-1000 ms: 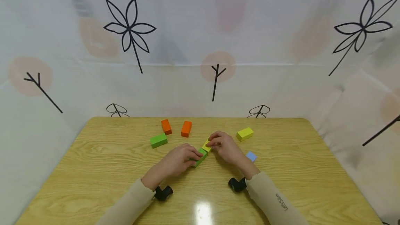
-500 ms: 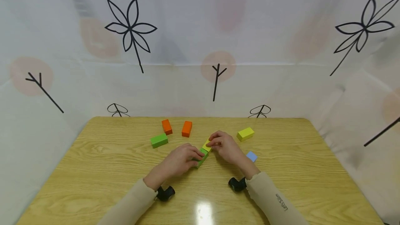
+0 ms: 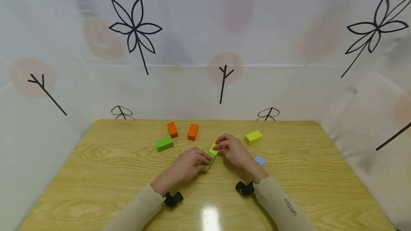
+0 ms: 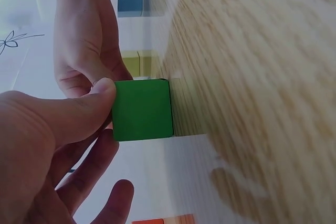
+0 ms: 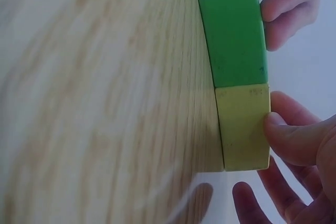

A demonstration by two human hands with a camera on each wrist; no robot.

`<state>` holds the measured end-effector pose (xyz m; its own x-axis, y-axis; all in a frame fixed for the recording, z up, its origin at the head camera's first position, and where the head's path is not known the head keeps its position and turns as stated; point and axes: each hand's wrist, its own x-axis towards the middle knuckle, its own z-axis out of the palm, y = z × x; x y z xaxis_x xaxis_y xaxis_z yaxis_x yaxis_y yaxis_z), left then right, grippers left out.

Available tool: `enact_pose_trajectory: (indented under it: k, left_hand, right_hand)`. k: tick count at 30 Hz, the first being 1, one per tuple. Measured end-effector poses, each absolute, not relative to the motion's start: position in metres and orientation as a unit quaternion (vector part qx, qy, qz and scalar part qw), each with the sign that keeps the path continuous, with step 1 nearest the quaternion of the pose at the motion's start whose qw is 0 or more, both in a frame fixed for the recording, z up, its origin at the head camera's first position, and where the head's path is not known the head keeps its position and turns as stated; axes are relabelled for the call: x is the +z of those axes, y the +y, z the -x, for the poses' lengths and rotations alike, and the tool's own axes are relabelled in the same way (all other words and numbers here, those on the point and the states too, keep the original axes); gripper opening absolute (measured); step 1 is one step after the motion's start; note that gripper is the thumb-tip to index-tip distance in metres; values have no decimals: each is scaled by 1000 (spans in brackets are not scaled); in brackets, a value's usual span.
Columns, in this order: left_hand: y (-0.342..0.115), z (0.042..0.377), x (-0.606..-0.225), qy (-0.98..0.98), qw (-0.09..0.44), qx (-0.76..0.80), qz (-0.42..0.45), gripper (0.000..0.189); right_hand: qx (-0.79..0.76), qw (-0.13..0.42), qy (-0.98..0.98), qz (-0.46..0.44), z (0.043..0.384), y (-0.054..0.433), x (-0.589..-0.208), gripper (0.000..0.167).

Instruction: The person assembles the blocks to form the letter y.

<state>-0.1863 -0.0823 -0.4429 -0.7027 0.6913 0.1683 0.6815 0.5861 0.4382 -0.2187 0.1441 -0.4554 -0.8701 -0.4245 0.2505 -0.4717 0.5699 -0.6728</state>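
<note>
Near the middle of the wooden table, my left hand [image 3: 186,165] grips a green block [image 4: 142,109] between thumb and fingers. My right hand [image 3: 234,150] pinches a yellow block [image 5: 244,128] just beyond it. In the right wrist view the two blocks meet end to end in one line, their side faces nearly flush. Seen from the left wrist, the green block's square end faces the camera and hides most of the held yellow one. Both blocks lie at the tabletop.
Two orange blocks [image 3: 193,132] and another green block [image 3: 164,143] lie at the back left. A second yellow block [image 3: 253,137] is at the back right. Partly behind the right forearm sits a blue block [image 3: 260,160]. A patterned cloth [image 3: 179,92] hangs behind the table [image 3: 106,174].
The left hand has edged right, swinging the near end of the green block so it lines up with the yellow one. The right hand has kept its hold and barely moved.
</note>
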Motion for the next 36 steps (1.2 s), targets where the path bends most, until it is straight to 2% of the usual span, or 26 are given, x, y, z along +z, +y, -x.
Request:
enact_pose_trajectory:
  k: [5, 13, 26, 36]
  left_hand:
    - [-81, 186, -444, 889, 6, 244, -387, 21]
    - [-81, 186, -446, 888, 13, 257, -382, 21]
    - [-81, 185, -446, 881, 6, 270, -389, 20]
    - [-88, 183, -439, 880, 43, 276, -385, 25]
  right_hand:
    - [386, 31, -886, -256, 219, 145, -456, 17]
    - [367, 65, -882, -287, 217, 149, -458, 15]
    - [384, 92, -879, -268, 214, 151, -456, 16]
    - [369, 96, -894, -234, 202, 174, -438, 18]
